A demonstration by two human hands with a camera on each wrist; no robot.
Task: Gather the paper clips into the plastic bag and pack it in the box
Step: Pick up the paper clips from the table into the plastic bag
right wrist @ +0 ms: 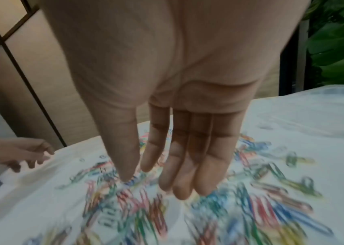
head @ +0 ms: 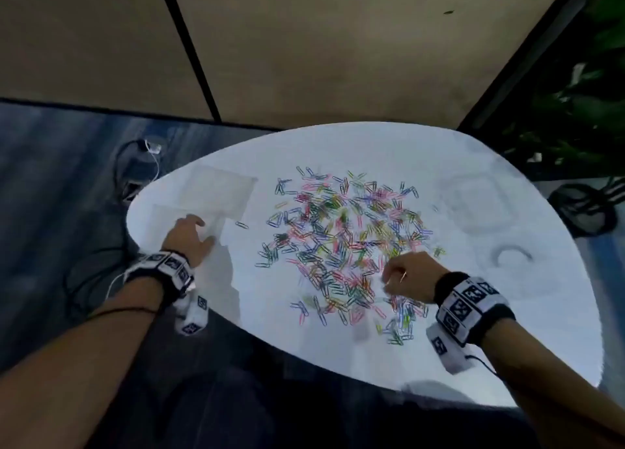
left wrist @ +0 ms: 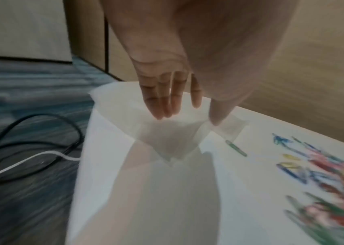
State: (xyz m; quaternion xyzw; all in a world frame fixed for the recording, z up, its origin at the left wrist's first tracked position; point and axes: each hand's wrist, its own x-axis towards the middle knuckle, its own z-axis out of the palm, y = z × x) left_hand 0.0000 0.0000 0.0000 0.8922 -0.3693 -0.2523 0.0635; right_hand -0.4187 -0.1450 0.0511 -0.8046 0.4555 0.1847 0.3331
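Note:
Several coloured paper clips [head: 341, 242] lie scattered over the middle of the white round table [head: 541, 330]. My right hand [head: 402, 276] hovers at their near edge. Its fingers point straight down and the thumb tip touches the clips [right wrist: 146, 207]; the right hand [right wrist: 152, 184] holds nothing. At the table's left, my left hand [head: 189, 239] is on a clear plastic bag [head: 216, 195]. Thumb and fingers pinch the bag [left wrist: 167, 142] and lift its edge off the table, seen past the left hand [left wrist: 187, 116]. A clear plastic box [head: 473, 201] stands at the far right.
One stray clip [head: 241, 224] lies beside the bag. A faint ring-shaped clear object [head: 514, 255] sits near the box. Cables [head: 135, 164] lie on the carpet left of the table. A plant [head: 575, 110] and a black stand [head: 581, 208] are beyond the right edge.

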